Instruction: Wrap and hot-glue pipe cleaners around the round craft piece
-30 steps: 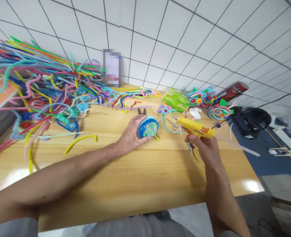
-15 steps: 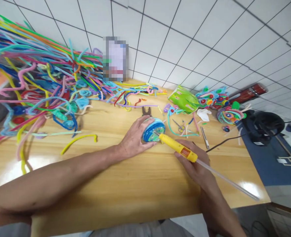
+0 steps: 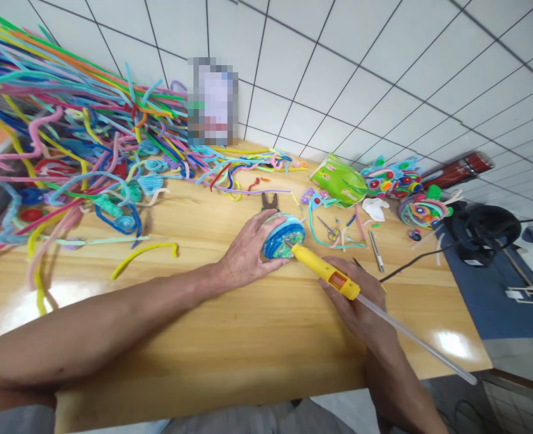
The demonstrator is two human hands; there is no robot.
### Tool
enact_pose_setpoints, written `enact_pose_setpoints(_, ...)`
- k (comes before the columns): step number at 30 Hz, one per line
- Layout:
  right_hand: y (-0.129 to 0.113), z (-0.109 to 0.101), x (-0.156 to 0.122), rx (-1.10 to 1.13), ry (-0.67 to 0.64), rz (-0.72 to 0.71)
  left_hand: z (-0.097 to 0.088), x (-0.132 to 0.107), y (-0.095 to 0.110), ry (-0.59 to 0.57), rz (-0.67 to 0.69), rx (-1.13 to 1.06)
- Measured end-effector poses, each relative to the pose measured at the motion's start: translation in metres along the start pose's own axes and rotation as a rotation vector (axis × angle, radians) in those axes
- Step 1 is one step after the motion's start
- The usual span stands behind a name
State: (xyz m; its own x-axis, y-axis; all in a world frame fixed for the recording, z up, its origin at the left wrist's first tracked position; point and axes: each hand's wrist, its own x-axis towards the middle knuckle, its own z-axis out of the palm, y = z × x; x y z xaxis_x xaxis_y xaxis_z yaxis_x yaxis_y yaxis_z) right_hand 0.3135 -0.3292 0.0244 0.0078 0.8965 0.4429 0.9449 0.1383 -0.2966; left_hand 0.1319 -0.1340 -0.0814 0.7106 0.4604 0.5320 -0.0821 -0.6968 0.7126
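My left hand is wrapped round the side of a round blue, white and green piece, which looks wound from pipe cleaners, at the middle of the table. In my right hand is a yellow hot glue gun. Its nozzle points at the face of the round piece, touching or nearly so. A long clear glue stick sticks out of the gun's rear. Behind the round piece lie pliers, partly hidden by it.
Heaped pipe cleaners cover the table's left and back; a yellow one lies nearer. Small scissors, a pen, a green tissue pack and finished colourful figures lie right. A black cord runs towards my right hand.
The view has shifted slightly. Both hands keep their holds, and the glue gun's nozzle stays at the face of the round piece.
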Motion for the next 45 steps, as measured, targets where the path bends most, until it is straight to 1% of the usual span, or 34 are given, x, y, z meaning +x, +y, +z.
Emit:
enact_pose_setpoints(8,0.000,0.001,0.000,-0.018,0.019,-0.004,0.000,0.000,0.000,-0.004,0.011,0.006)
enact_pose_setpoints(14,0.001,0.000,-0.001,-0.030,0.023,-0.030,-0.001,-0.001,0.001,-0.015,-0.023,0.010)
enact_pose_setpoints(18,0.001,0.000,-0.001,-0.020,0.039,-0.008,-0.002,0.000,0.002,-0.021,-0.025,0.011)
enact_pose_setpoints(22,0.001,0.000,0.000,-0.010,0.028,0.005,-0.002,0.000,0.003,-0.015,-0.015,0.012)
enact_pose_setpoints(31,-0.001,0.001,0.001,-0.004,0.015,-0.018,-0.001,-0.001,0.001,-0.021,-0.022,0.003)
enact_pose_setpoints(35,-0.001,0.002,0.000,0.013,0.008,0.011,-0.002,-0.001,0.001,-0.032,-0.043,-0.004)
enact_pose_setpoints(41,0.004,0.002,-0.008,0.057,0.030,0.076,-0.002,0.000,0.002,-0.021,-0.016,0.022)
enact_pose_setpoints(45,0.007,0.001,-0.010,0.069,0.047,0.100,-0.001,0.000,0.002,-0.028,-0.031,0.021)
